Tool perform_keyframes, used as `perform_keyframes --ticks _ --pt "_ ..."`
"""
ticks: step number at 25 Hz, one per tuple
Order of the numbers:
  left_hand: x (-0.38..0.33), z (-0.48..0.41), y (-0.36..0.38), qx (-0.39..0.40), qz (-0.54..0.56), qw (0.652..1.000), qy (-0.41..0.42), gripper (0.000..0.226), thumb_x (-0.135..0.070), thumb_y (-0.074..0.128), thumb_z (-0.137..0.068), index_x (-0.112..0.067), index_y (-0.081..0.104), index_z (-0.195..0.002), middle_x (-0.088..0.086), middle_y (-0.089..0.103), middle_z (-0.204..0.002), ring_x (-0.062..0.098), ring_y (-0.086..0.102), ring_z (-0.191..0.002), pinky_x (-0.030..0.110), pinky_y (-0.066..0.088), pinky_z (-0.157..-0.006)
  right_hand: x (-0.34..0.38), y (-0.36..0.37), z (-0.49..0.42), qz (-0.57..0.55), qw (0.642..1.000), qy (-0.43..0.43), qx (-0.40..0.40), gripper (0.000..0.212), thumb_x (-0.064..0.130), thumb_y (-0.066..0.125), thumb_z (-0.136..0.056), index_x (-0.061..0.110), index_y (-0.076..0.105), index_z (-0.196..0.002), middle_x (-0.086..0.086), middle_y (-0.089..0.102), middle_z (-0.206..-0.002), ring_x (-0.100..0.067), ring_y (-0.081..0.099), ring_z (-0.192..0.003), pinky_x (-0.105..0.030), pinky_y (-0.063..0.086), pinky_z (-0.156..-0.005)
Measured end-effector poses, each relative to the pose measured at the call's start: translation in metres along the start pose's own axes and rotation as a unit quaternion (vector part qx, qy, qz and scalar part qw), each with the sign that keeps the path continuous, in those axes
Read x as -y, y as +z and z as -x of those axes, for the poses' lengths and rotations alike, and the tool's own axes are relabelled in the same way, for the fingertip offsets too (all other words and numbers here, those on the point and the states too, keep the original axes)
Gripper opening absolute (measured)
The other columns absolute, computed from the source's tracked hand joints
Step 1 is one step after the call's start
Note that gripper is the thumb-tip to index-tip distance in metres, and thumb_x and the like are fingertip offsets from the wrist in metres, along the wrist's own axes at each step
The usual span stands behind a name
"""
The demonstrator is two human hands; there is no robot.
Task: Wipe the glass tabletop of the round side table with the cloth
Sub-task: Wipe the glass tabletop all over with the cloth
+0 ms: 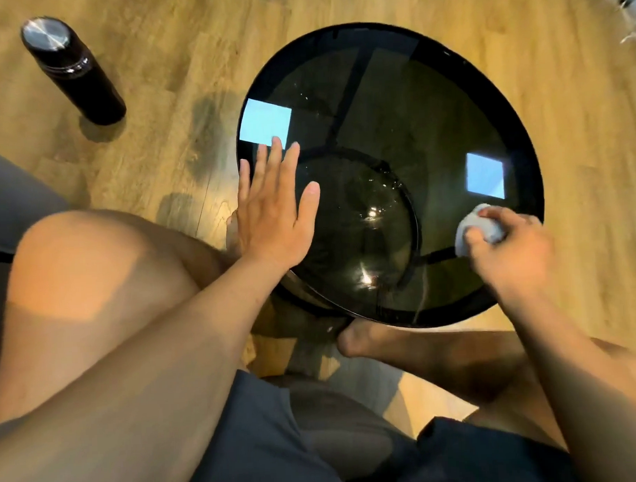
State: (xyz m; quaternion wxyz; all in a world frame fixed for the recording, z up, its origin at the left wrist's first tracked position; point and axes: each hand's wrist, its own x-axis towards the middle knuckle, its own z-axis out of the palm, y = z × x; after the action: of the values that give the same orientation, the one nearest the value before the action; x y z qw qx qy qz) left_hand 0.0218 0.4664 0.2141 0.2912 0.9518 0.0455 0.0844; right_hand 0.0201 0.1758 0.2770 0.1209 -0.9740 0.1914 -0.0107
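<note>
- Wooden floor (179, 36): lying on all sides of the round side table (522, 132), with a dark flask (72, 69) standing upright well apart at far left. No need to touch either for this step.
- Glass tabletop (405, 104): dark and round inside a black rim, showing two bright square reflections plus fine specks and glints near the middle. Judged as mid-wipe, with the centre and far half probably needing more passes.
- Left grip (272, 213): flat, fingers straight and spread, at the left edge of the glass. Resting on it or just above it, cannot tell which. Best used as a brace to steady the table, then lifted so the patch beneath gets wiped too, clearing any likely palm marks.
- Right grip (508, 255): fingers curled round the cloth, at the near right of the glass just inside the rim. Slightly blurred.
- Cloth (478, 224): white, bunched into a wad, poking out past the knuckles, low against the glass. Press evenly, sweep in overlapping arcs from the rim toward the centre, and turn to a fresh face once soiled.
- Specks near the middle: check against the glints from a low angle before stopping.
</note>
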Motion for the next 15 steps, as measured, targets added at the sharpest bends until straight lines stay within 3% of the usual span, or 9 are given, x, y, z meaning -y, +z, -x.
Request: perform_keyframes --ticks 2,4,5,7,10,12,15 --pt "0.002 0.0 -0.002 0.005 0.0 1.0 0.006 0.062 -0.048 0.018 -0.099 -0.019 0.024 -0.153 0.006 0.02 -0.163 0.021 0.011 -0.152 0.043 0.001 -0.123 0.065 0.028 0.057 -0.045 0.996 -0.079 0.016 0.031 0.037 0.066 -0.078 0.029 0.069 -0.108 -0.009 0.062 -0.118 -0.034 0.064 -0.101 -0.038 0.05 -0.083" --pt "0.001 0.0 -0.004 0.016 0.006 1.0 0.018 0.063 -0.049 0.016 -0.098 -0.02 0.022 -0.154 0.006 0.018 -0.164 0.02 0.009 -0.152 0.042 0.0 -0.123 0.122 0.046 0.118 -0.091 0.967 -0.221 0.093 0.034 0.043 0.063 -0.078 0.032 0.067 -0.11 -0.002 0.061 -0.118 -0.024 0.062 -0.1 -0.032 0.05 -0.078" --pt "0.001 0.0 -0.005 0.023 0.012 0.999 0.023 0.064 -0.05 0.015 -0.097 -0.02 0.02 -0.154 0.005 0.016 -0.164 0.02 0.008 -0.152 0.041 -0.001 -0.123 0.126 0.047 0.128 -0.086 0.948 -0.28 0.128 0.037 0.047 0.06 -0.08 0.036 0.063 -0.115 0.001 0.059 -0.12 -0.02 0.059 -0.103 -0.028 0.049 -0.078" --pt "0.001 0.0 -0.005 0.035 0.009 0.999 0.021 0.066 -0.052 0.012 -0.096 -0.021 0.017 -0.155 0.004 0.014 -0.164 0.02 0.006 -0.152 0.041 -0.002 -0.123 0.089 0.033 0.098 -0.06 0.941 -0.319 0.097 0.043 0.054 0.054 -0.078 0.04 0.058 -0.118 0.004 0.057 -0.124 -0.018 0.059 -0.107 -0.028 0.049 -0.08" --pt "0.001 -0.002 -0.002 0.026 -0.003 1.0 0.006 0.067 -0.053 0.013 -0.096 -0.022 0.018 -0.154 0.003 0.015 -0.164 0.019 0.007 -0.152 0.04 -0.001 -0.124 -0.015 -0.008 0.034 0.053 0.989 -0.129 0.057 0.05 0.055 0.05 -0.072 0.037 0.059 -0.118 -0.004 0.058 -0.122 -0.029 0.062 -0.106 -0.038 0.051 -0.085" --pt "0.0 -0.001 -0.001 0.012 -0.002 1.0 0.004 0.066 -0.053 0.014 -0.096 -0.021 0.021 -0.153 0.003 0.018 -0.164 0.019 0.01 -0.152 0.041 0.001 -0.124 -0.047 -0.024 0.016 0.026 0.999 -0.004 0.029 0.053 0.052 0.048 -0.073 0.033 0.06 -0.121 -0.012 0.059 -0.12 -0.036 0.063 -0.102 -0.039 0.051 -0.085" --pt "0.0 -0.001 -0.002 0.008 0.004 1.0 0.007 0.066 -0.053 0.015 -0.096 -0.02 0.024 -0.153 0.003 0.022 -0.163 0.02 0.014 -0.151 0.042 0.003 -0.124 0.029 0.01 0.068 -0.011 0.998 -0.036 0.044 0.044 0.047 0.052 -0.075 0.034 0.064 -0.116 -0.008 0.059 -0.122 -0.032 0.062 -0.104 -0.035 0.048 -0.085"
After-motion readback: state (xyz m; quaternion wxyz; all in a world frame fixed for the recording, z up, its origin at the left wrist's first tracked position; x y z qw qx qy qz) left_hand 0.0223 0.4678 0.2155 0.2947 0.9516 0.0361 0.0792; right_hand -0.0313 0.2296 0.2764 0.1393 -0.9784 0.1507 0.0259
